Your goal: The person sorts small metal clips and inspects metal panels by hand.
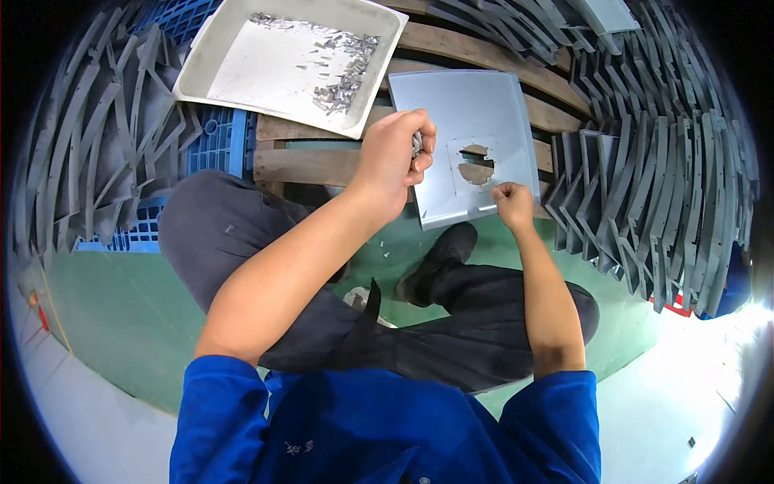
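The grey metal panel (pixel 476 129) lay tilted across the wooden pallet (pixel 484 52) in front of my knees, its near edge over the green floor, and my right hand (pixel 513 203) pinched that edge near its right corner, fingers closed on the sheet. My left hand (pixel 395 161) was curled tight around a bunch of small metal pieces (pixel 417 145) at the panel's left edge. I judged the work partly done: the white tray (pixel 242 73) beyond held many more pieces, and stacks of curved grey strips (pixel 661 177) stood on both sides.
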Motion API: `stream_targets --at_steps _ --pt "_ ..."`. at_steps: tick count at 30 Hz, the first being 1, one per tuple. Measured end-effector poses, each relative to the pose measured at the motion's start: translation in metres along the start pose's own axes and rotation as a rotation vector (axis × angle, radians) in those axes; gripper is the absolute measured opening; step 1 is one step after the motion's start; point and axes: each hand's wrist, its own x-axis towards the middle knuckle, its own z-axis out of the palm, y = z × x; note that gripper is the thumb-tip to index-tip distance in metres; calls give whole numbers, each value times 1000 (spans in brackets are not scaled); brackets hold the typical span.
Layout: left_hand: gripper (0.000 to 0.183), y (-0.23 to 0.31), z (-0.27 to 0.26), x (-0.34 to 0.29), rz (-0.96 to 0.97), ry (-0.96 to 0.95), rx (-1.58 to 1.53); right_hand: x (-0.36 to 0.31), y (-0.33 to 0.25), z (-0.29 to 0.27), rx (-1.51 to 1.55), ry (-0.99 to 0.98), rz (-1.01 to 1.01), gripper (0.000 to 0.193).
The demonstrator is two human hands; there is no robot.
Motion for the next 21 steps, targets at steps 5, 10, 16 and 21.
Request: stream_targets --at_steps 5,10,16,21 --pt "17 -3 1 0 -2 -3 52 -4 -4 21 111 -19 -11 18" --pt "17 -5 0 0 -16 -6 66 -10 -16 40 92 40 -53 17" --pt "18 -7 1 1 -27 -20 85 -13 -12 48 92 159 -41 18" --pt "19 -8 1 0 -26 -27 80 -12 -18 46 53 168 -42 18"
